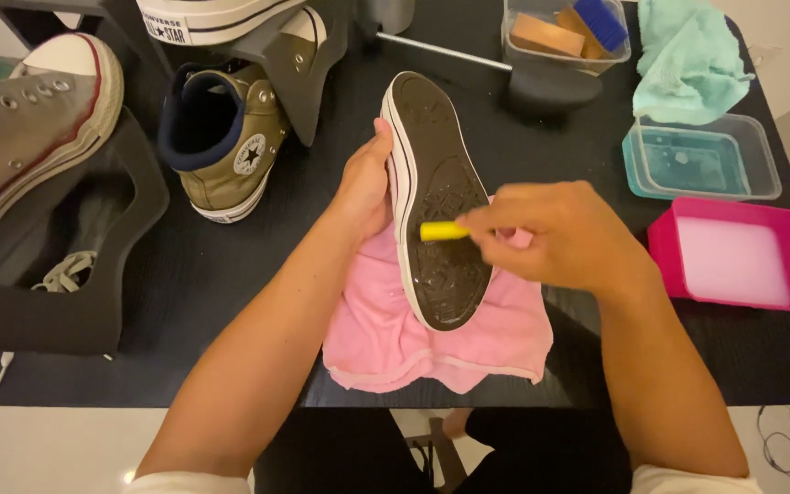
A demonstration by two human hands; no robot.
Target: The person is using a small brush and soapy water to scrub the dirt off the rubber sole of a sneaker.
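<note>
Pink, soft cloth lies crumpled at the table's near edge, under a shoe turned sole-up, its dark rubber tread glistening and rimmed in white. The left hand grips the shoe's side at nine o'clock, thumb on the rim. The right hand, at three o'clock of the sole, pinches a small yellow brush whose tip rests on the tread.

At three o'clock of the table sits a pink tub of milky liquid; beyond it, a clear teal-rimmed tub holds clear liquid. At one o'clock a teal towel lies bunched, beside a clear box with wooden blocks and a blue brush. At eleven o'clock an olive high-top stands upright; at nine o'clock a grey canvas high-top rests on a dark stand, a loose white lace below it.
</note>
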